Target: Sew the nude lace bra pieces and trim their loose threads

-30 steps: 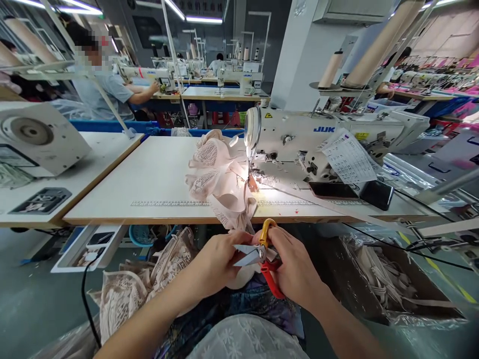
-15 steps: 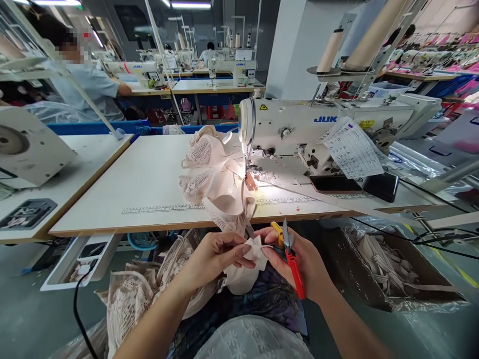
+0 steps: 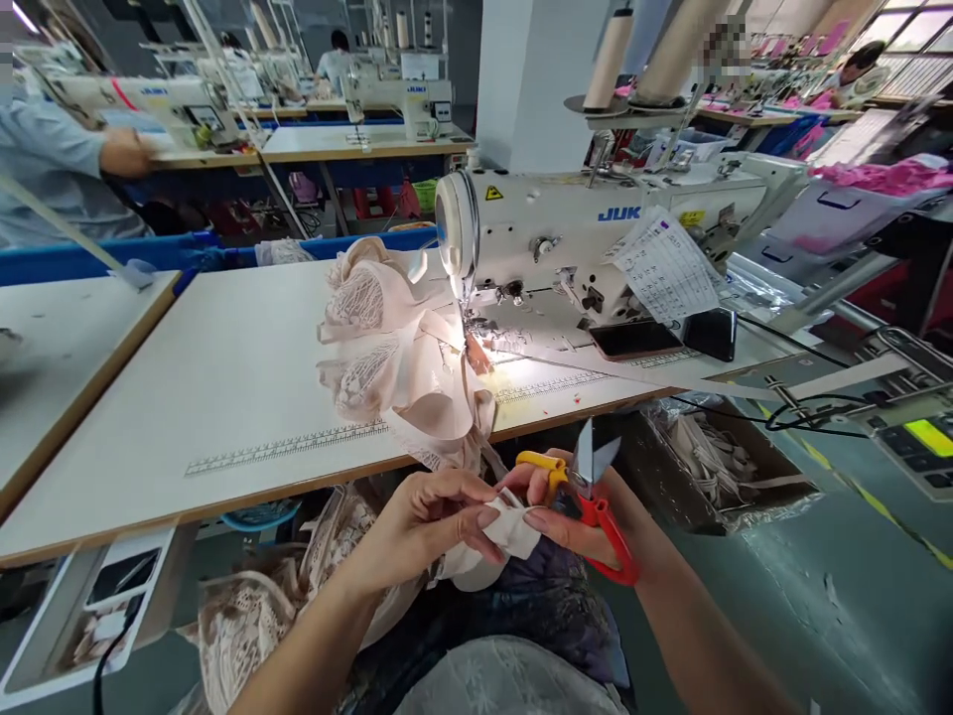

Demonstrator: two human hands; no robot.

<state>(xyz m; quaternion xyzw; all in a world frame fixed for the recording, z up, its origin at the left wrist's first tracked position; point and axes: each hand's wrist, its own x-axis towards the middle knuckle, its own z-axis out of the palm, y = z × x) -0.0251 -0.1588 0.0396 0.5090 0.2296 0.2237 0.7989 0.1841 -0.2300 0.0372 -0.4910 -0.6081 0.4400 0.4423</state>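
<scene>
Over my lap, my left hand (image 3: pixel 424 526) pinches the edge of a small cream fabric piece (image 3: pixel 515 528) between thumb and fingers. My right hand (image 3: pixel 632 526) holds a pair of scissors (image 3: pixel 607 526) with one red and one yellow handle, blades parted and pointing up, away from the fabric. Its thumb and fingertips also grip the right side of the same piece. Beige lace bras (image 3: pixel 364 298) lie on the table, running to the needle area of the sewing machine (image 3: pixel 543 223) and hanging over the front edge towards my hands.
More lace garments (image 3: pixel 245 616) heap at my left side. An open drawer (image 3: pixel 153 586) sits under the white table (image 3: pixel 245 348). Two phones (image 3: pixel 640 340) and a paper sheet (image 3: pixel 662 263) are by the machine. A box of straps (image 3: pixel 715 457) stands lower right. A co-worker's arm (image 3: pixel 67 149) shows far left.
The view has turned right. The scissors have swung in my right hand, and their blades and handles are spread wider. Both hands keep hold of the cream fabric, which is now turned differently.
</scene>
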